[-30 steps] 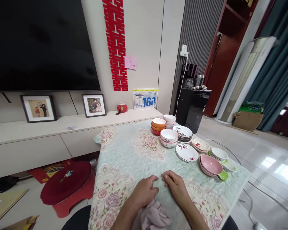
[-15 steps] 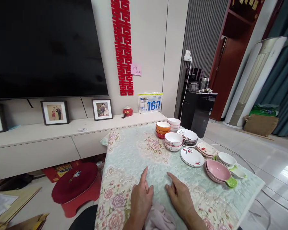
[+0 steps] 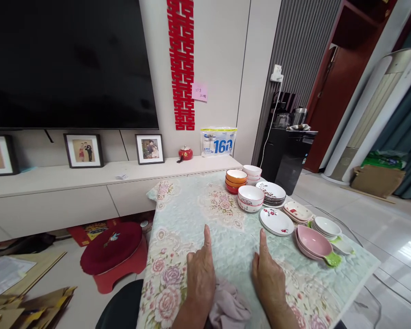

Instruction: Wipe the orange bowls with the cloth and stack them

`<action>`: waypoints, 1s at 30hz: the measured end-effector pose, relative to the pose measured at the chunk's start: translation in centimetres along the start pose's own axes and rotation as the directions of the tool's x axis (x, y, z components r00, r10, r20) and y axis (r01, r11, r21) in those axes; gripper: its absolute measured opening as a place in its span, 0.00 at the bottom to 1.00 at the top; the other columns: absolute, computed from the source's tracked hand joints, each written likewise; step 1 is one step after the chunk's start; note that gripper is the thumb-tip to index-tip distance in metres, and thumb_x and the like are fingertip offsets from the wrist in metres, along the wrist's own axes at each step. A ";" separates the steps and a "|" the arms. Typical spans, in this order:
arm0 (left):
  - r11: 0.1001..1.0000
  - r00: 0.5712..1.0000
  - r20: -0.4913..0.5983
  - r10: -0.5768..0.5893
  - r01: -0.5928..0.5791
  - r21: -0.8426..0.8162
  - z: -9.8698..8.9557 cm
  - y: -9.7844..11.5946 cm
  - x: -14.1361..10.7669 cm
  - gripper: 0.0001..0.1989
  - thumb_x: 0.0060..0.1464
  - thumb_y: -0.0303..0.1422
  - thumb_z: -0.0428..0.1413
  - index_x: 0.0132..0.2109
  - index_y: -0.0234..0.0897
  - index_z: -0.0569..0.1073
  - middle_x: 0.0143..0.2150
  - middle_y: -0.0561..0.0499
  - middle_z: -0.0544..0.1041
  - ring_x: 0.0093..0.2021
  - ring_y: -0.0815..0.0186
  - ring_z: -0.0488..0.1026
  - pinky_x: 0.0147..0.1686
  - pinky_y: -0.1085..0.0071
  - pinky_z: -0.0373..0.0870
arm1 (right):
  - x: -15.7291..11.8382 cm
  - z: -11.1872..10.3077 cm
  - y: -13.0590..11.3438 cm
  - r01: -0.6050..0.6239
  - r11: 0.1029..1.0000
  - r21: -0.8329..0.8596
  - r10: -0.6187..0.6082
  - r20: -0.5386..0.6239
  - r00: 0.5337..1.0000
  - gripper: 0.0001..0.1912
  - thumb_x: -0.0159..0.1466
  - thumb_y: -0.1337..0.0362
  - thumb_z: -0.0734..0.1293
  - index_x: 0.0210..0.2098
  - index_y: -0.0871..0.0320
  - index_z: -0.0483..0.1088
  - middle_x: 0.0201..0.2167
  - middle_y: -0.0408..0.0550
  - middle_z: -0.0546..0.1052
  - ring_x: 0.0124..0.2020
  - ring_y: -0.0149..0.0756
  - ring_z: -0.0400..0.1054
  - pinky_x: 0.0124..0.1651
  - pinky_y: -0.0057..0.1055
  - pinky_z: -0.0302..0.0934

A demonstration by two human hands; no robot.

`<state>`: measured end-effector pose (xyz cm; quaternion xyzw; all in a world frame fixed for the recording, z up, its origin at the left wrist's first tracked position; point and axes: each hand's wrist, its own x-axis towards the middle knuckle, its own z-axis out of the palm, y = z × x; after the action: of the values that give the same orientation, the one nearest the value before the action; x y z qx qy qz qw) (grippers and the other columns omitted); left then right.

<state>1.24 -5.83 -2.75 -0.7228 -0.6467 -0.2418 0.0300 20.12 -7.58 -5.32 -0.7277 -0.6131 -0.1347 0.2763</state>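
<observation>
My left hand (image 3: 201,274) is above the near part of the flowered cloth (image 3: 192,201), index finger stretched forward, other fingers curled, holding nothing. To its right, my right hand (image 3: 269,276) points forward in the same way and is also bare. A crumpled greyish-pink cloth (image 3: 229,305) lies between my wrists. Beyond my right hand are stacked white plates (image 3: 276,221), white bowls (image 3: 250,198), orange and red bowls (image 3: 236,180), dark-patterned plates (image 3: 271,192), rectangular dishes (image 3: 297,211), small white bowls (image 3: 327,226) and pink leaf-shaped bowls (image 3: 314,242).
Behind the table stands a long white cabinet (image 3: 55,183) with framed photos (image 3: 150,149), a red pot (image 3: 185,153) and a plastic pack (image 3: 219,142). A red stool (image 3: 113,249) is at the left. Cables (image 3: 380,297) lie on the floor at the right.
My hands have moved apart, and both index fingers now point more straight ahead. The right hand has shifted rightward. The camera view has tilted slightly, and the dishes keep their arrangement.
</observation>
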 end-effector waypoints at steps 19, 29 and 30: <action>0.999 0.998 0.038 -0.042 0.042 0.003 0.1 0.0 -0.1 0.43 0.57 0.15 0.44 0.73 0.36 0.33 0.26 0.55 0.72 0.31 0.63 0.71 0.43 0.65 0.62 | 0.1 -0.3 -0.2 0.016 0.999 -0.030 -0.015 0.009 1.000 0.35 0.69 0.71 0.53 0.73 0.66 0.40 0.29 0.54 0.79 0.23 0.42 0.75 0.26 0.33 0.65; 1.000 1.000 0.016 -0.003 0.002 0.029 0.2 0.1 -0.2 0.45 0.55 0.12 0.42 0.73 0.35 0.29 0.27 0.54 0.76 0.31 0.64 0.73 0.41 0.66 0.62 | 0.2 -0.4 -0.1 0.017 1.000 0.019 -0.019 0.065 0.998 0.35 0.68 0.70 0.53 0.73 0.64 0.39 0.34 0.55 0.81 0.24 0.43 0.76 0.26 0.34 0.66; 1.000 0.999 0.044 -0.022 0.022 0.014 0.1 0.1 -0.1 0.44 0.55 0.12 0.42 0.73 0.35 0.33 0.27 0.54 0.76 0.32 0.64 0.74 0.41 0.66 0.62 | 0.2 -0.3 -0.1 0.016 0.999 0.030 -0.018 0.067 0.998 0.34 0.69 0.70 0.53 0.73 0.64 0.41 0.35 0.55 0.82 0.24 0.43 0.76 0.26 0.35 0.66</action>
<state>1.39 -5.95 -2.85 -0.7206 -0.6567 -0.2218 0.0179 20.13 -7.59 -4.98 -0.7227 -0.6300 -0.1033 0.2649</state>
